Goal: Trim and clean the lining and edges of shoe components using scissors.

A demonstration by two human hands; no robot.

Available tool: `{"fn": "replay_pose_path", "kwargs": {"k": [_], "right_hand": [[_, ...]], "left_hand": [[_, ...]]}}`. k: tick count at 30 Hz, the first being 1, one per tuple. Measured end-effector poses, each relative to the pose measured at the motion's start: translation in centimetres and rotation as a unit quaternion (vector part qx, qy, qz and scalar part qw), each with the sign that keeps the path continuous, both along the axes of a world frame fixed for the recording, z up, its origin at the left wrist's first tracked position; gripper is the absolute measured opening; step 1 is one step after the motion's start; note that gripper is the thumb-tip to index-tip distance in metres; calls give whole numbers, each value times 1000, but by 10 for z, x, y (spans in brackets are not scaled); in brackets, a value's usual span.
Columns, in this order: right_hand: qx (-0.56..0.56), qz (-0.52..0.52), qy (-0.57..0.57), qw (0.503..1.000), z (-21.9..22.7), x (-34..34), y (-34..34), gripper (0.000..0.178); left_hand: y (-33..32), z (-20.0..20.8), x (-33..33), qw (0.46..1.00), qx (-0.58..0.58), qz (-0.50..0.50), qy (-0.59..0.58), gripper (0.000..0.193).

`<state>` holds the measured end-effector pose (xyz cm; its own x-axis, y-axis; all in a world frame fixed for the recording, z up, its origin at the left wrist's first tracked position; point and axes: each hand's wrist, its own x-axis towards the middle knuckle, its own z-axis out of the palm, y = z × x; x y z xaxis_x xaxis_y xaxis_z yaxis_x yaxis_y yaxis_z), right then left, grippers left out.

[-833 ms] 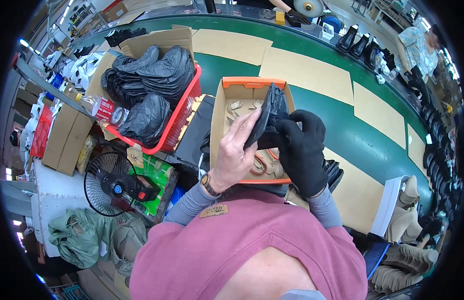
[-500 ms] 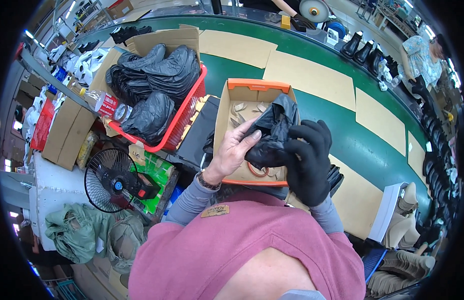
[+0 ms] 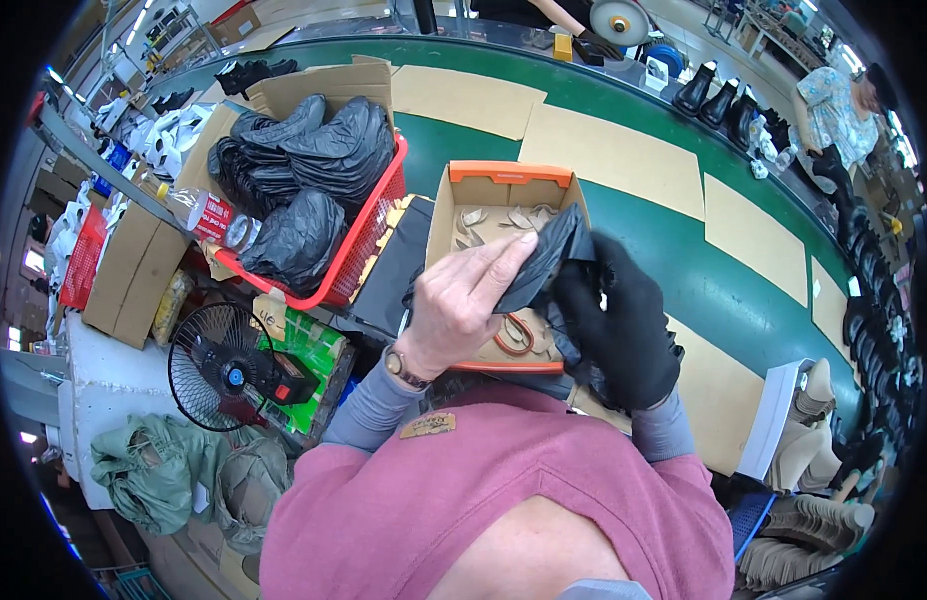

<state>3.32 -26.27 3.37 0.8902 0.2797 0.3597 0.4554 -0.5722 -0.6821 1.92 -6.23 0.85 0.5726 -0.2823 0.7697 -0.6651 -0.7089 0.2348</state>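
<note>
My bare left hand [image 3: 455,305], a watch on its wrist, pinches the edge of a soft black shoe upper [image 3: 545,262] between thumb and fingers. In its black glove, my right hand [image 3: 623,325] grips the same piece from the other side, its fingertips partly hidden by the folds. Both hands are over an open cardboard box [image 3: 513,176] with an orange rim. Pale curved offcuts [image 3: 473,222] lie inside it, along with scissors whose orange handle [image 3: 515,336] shows below my left hand.
Left of the box stands a red basket [image 3: 375,225] piled with black uppers [image 3: 328,150], a plastic bottle [image 3: 215,214] leaning on it. A black fan [image 3: 215,365] is nearer me. Cardboard sheets [image 3: 613,172] cover parts of the green bench. Black boots [image 3: 718,102] and a person [image 3: 835,118] are far right.
My left hand has rolled over, back upward, and its grip has moved up along the upper. The gloved hand has shifted slightly right and down, turning the upper to a slant.
</note>
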Motion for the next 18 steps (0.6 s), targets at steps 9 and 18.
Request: {"fn": "replay_pose_path", "kwargs": {"k": [9,18], "right_hand": [[204,7,13,979,-24,15,-8,39],[290,125,180,932,-4,8,-17,33]], "left_hand": [[20,9,9,966,-111,-120,203,47],[26,12,4,957,-136,-144,212,38]]}}
